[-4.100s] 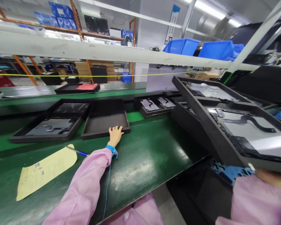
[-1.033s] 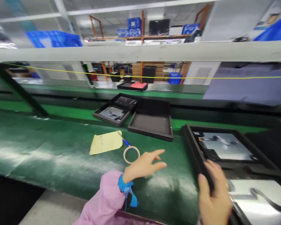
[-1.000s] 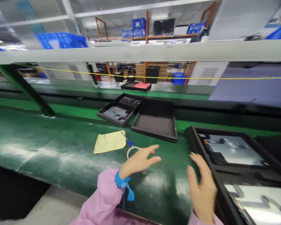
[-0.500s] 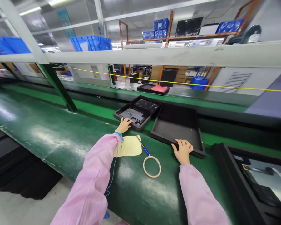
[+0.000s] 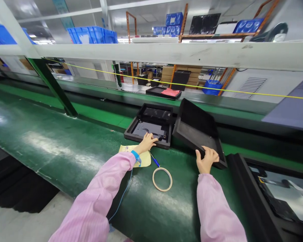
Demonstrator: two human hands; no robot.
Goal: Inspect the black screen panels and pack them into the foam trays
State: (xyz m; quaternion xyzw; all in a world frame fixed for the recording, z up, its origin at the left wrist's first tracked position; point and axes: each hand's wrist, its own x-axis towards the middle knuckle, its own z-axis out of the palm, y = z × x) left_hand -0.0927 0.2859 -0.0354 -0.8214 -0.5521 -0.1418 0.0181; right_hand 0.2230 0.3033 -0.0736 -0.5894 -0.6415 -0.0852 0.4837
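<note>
My left hand (image 5: 146, 143) grips the near edge of a black tray with parts (image 5: 151, 126) on the green belt (image 5: 65, 148). My right hand (image 5: 207, 158) is closed on the near rim of an empty black tray (image 5: 198, 129), which is tilted up at its far side. Between my arms lie a tape ring (image 5: 162, 179), a blue pen (image 5: 154, 159) and a yellow paper (image 5: 131, 155) partly under my left wrist. Both sleeves are pink; a blue strap sits on the left wrist.
A large black tray with a silver panel (image 5: 275, 195) lies at the right edge. A further tray with a red sheet (image 5: 164, 92) sits on the back conveyor. A white beam (image 5: 166, 53), a yellow cord and blue bins (image 5: 92, 34) run overhead.
The tray with parts has been pulled nearer and squared to me by my left hand. My right hand has lifted the empty tray so it tilts.
</note>
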